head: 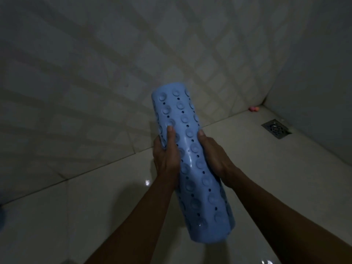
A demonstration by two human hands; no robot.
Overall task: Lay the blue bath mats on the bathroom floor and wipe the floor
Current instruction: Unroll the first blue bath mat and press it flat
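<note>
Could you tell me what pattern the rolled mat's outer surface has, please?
Rows of round suction cups alternating with small holes on the light blue mat; head view.

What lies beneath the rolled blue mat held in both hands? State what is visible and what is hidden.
Below the rolled blue mat, gripped by the left hand and right hand, pale floor tiles show. The floor directly behind the roll is hidden.

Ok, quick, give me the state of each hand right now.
Left hand: holding the rolled-up blue rubber bath mat with suction cups, fingers curled round it.
Right hand: gripping the same mat from the other side.
</note>
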